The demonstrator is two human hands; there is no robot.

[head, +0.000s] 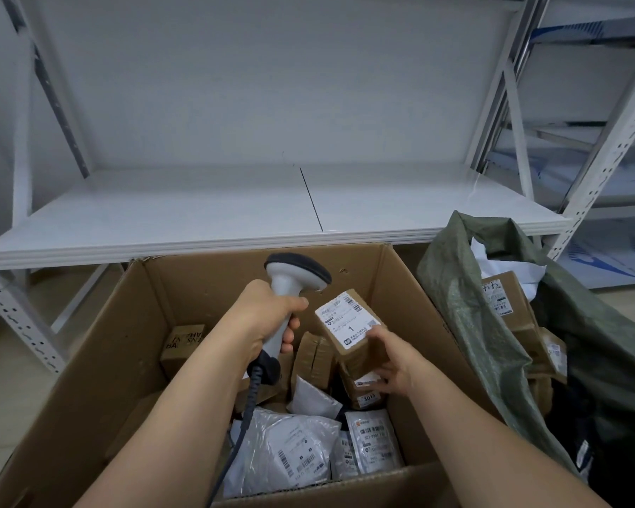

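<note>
Right fingers (381,339) first: thumb on the near edge of the top face, the rest curled under the near end, so the right hand (396,364) has a firm pinch on 1 small brown parcel (360,346). It is held up inside the big carton (198,284), right of centre, above the loose packages, tilted so its white label (349,322) faces up toward the scanner head.

Over to the left fingers (289,335): wrapped tight round the grey handle, thumb across the front. The left hand (268,317) grips the barcode scanner (297,273), its head just beside the parcel's far corner and its cable trailing down into the carton.

How will that parcel handle? Looks light, judging by the easy 1-handed end grip. Stiff cardboard walls, so it should take a squeeze, but the glossy tape wrap could be slippery. Best hold is where it is now, the short near end, thumb clear of the barcodes.

Further out: grey poly mailers (290,449) and more taped boxes below, a green woven sack (466,317) of parcels to the right, a white shelf (198,218) behind.
</note>
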